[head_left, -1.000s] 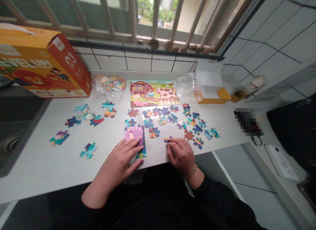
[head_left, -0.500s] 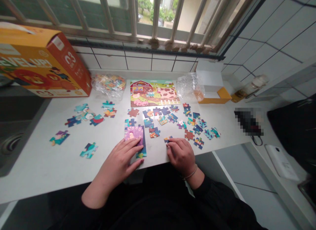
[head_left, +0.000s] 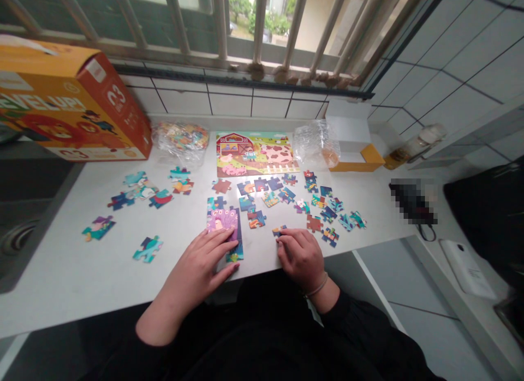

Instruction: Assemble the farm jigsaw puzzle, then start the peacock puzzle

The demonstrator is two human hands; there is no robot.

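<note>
My left hand (head_left: pixel 210 258) lies flat, fingers extended, across the lower part of a joined section of jigsaw puzzle (head_left: pixel 223 218) with a purple creature on it. Part of that section is hidden under the fingers. My right hand (head_left: pixel 302 252) is curled, its thumb and fingertips closed on a small puzzle piece (head_left: pixel 279 230) in blue and orange at the counter's front. Loose puzzle pieces (head_left: pixel 328 214) are spread to the right of the joined section. Further pieces (head_left: pixel 148 249) and a joined cluster (head_left: pixel 141 189) lie to the left.
Behind the pieces lies a farm picture board (head_left: pixel 257 154). A bag of puzzle pieces (head_left: pixel 180 142), an orange box (head_left: pixel 82 102), clear plastic wrap (head_left: pixel 315 143) and an open yellow-white box (head_left: pixel 356 157) stand along the wall. A sink (head_left: pixel 24 233) borders the counter (head_left: pixel 102 283) at left.
</note>
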